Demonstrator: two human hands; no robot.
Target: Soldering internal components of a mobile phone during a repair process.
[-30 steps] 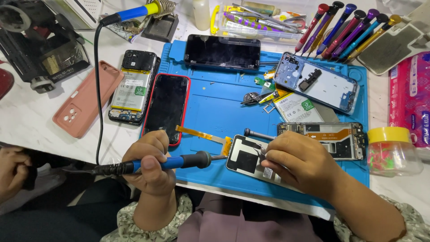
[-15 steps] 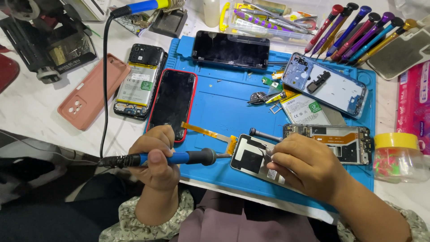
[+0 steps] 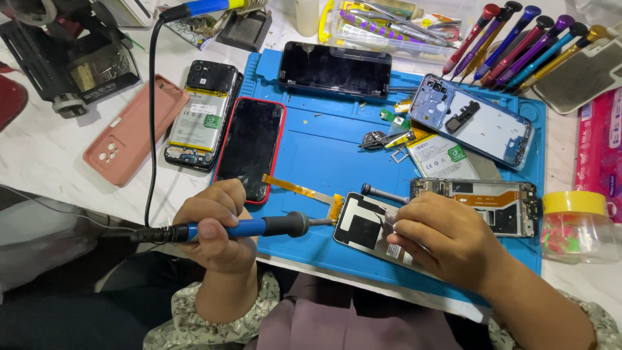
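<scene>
My left hand (image 3: 217, 223) grips a blue-handled soldering iron (image 3: 259, 227) held level, its tip pointing right at the orange flex cable (image 3: 304, 190) joined to a phone display panel (image 3: 366, 228). My right hand (image 3: 447, 236) rests on that panel's right side and pinches a thin tool whose dark tip (image 3: 368, 190) sticks out to the upper left. The panel lies face down near the front edge of the blue work mat (image 3: 324, 149). Under my right hand the rest of the panel is hidden.
On the mat lie a red-cased phone (image 3: 249, 148), a dark phone (image 3: 335, 69), a blue phone frame (image 3: 476, 120), an opened phone chassis (image 3: 486, 204). Off the mat: a battery-exposed phone (image 3: 201, 116), a pink case (image 3: 136, 129), coloured screwdrivers (image 3: 525, 39), a yellow-lidded jar (image 3: 576, 223).
The view has shifted slightly; both hands stay at the display panel. The soldering iron tip sits about where it was, close to the flex cable.
</scene>
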